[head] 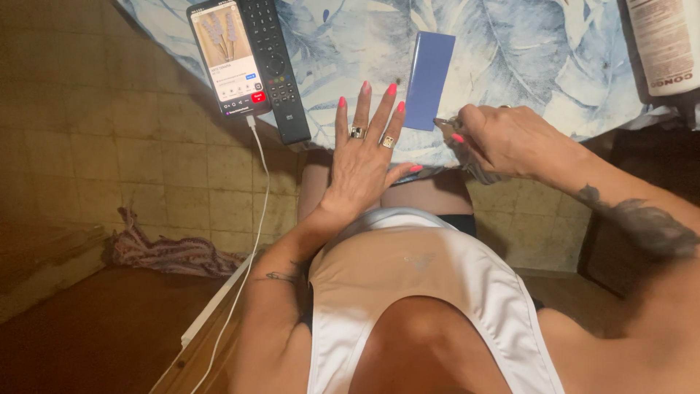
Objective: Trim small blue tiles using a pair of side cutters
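- Lying flat on the leafy cloth (510,58), the left hand (364,157) spreads its 5 fingers.
- The right hand (507,138) pinches a small metal tool (446,124).
- A smooth blue block (429,80), phone (228,58) and remote (275,66) lie near.

Left hand (367,142) lies flat on the table's (525,66) near edge, right hand (503,138) just right of it. Block (429,71) sits beyond them; remote (275,66) and phone (228,55) lie left; bottle (667,44) at the right edge.

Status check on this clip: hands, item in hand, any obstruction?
Left hand flat, fingers spread on the leaf-print tablecloth. Right hand pinching a small metal tool; kind unclear. Blue rectangular block beside both hands; nothing between them.
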